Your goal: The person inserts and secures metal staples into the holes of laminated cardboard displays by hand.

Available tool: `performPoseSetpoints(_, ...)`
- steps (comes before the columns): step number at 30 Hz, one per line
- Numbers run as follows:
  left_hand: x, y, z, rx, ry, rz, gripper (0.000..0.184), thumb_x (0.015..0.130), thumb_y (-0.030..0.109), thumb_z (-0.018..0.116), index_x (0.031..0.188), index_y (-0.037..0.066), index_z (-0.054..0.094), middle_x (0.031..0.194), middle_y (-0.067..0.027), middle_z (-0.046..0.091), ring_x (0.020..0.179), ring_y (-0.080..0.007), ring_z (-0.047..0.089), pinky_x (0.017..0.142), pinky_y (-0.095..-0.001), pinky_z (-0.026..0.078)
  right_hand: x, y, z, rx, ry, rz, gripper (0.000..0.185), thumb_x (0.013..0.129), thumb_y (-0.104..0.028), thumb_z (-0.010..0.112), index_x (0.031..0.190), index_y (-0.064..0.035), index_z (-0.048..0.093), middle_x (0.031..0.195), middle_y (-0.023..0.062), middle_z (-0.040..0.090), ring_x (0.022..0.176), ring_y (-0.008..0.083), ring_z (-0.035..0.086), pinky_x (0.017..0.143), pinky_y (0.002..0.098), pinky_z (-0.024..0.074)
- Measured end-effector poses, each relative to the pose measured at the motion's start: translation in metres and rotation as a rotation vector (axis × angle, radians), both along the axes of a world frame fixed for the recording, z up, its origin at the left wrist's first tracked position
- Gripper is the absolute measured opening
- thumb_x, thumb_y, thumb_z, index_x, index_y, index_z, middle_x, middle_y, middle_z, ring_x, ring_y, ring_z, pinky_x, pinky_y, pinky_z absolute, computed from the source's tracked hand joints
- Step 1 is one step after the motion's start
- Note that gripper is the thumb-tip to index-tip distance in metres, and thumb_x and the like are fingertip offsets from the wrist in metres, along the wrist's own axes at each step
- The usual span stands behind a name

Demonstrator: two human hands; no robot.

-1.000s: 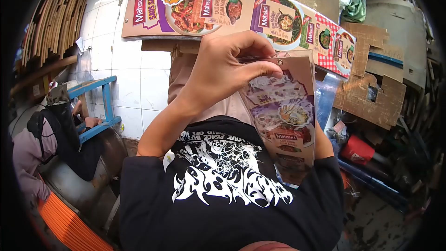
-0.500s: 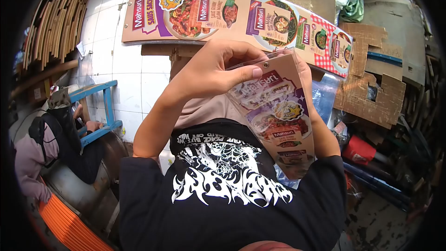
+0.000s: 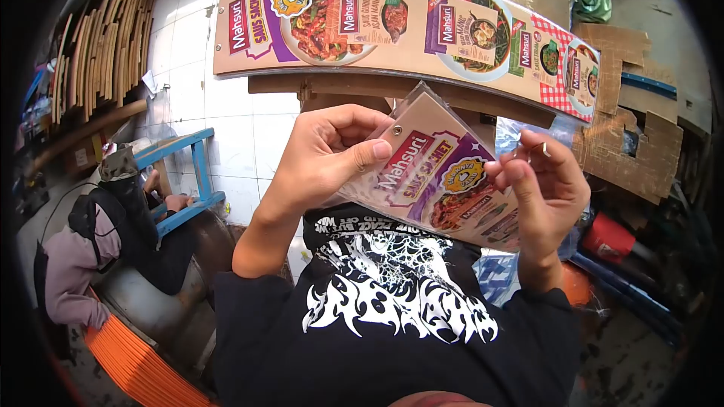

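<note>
My left hand (image 3: 335,152) pinches the top left corner of a clear-covered Mahsuri sheet (image 3: 445,177) with a metal eyelet, its printed face tilted up above my lap. On the right, my right hand (image 3: 544,188) has thumb and fingertips pressed together at the sheet's upper right edge, with small shiny bits by the fingertips that are too small to make out. Beyond both hands, a stack of long Mahsuri strips (image 3: 407,34) in clear covers lies across a wooden board.
Wooden slats (image 3: 102,38) stand at upper left. A blue frame (image 3: 200,169) stands beside another person (image 3: 72,264) at left, near orange strips (image 3: 139,358). Cut cardboard (image 3: 633,154) and a red object (image 3: 609,238) are at right.
My right hand has come out from behind the sheet to its right side. The sheet has tilted and swung up to the left, showing its printed face more clearly. My left hand keeps its corner.
</note>
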State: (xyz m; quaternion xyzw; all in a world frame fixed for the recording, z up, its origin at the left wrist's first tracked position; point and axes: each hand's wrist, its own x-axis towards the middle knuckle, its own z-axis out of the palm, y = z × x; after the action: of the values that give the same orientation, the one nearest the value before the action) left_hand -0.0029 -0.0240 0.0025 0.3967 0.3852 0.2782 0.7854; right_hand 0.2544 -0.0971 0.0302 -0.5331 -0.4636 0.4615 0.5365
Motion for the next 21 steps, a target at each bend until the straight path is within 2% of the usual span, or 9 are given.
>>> performPoseSetpoints(4,0.002,-0.008,0.006,0.019,0.031,0.059,0.027,0.087,0.008,0.073,0.108,-0.007,0.064,0.097,-0.0120,0.071,0.087,-0.0121,0.066,0.080,-0.0256,0.054,-0.051,0.000,-0.007,0.084,-0.153,-0.019,0.031,0.080,0.009,0.072,0.110,0.0078,0.063,0.090,0.0123,0.070,0.079,0.0133,0.070,0.067,0.0250,0.0581)
performPoseSetpoints(8,0.000,-0.012,0.014,0.034,0.045,0.064,0.025,0.085,0.006,0.074,0.104,-0.006,0.065,0.094,-0.0123,0.071,0.085,-0.0127,0.068,0.078,-0.0258,0.054,-0.077,0.002,-0.014,0.156,-0.216,-0.103,0.025,0.074,0.007,0.075,0.096,0.0043,0.066,0.076,0.0098,0.069,0.063,0.0120,0.068,0.055,0.0225,0.0540)
performPoseSetpoints(14,-0.002,-0.016,0.017,0.030,0.014,0.082,0.024,0.083,0.002,0.075,0.102,-0.008,0.064,0.095,-0.0155,0.071,0.087,-0.0148,0.068,0.079,-0.0272,0.056,-0.082,0.001,-0.007,0.161,-0.339,-0.120,0.024,0.070,0.006,0.075,0.092,0.0023,0.067,0.067,0.0087,0.066,0.054,0.0120,0.064,0.049,0.0227,0.0488)
performPoseSetpoints(21,-0.003,-0.020,0.018,0.035,-0.025,0.097,0.024,0.082,-0.002,0.074,0.103,-0.009,0.064,0.097,-0.0177,0.070,0.089,-0.0173,0.069,0.082,-0.0292,0.057,-0.084,0.002,-0.004,0.153,-0.382,-0.122,0.023,0.070,0.006,0.075,0.091,0.0020,0.067,0.066,0.0080,0.065,0.053,0.0128,0.063,0.048,0.0228,0.0475)
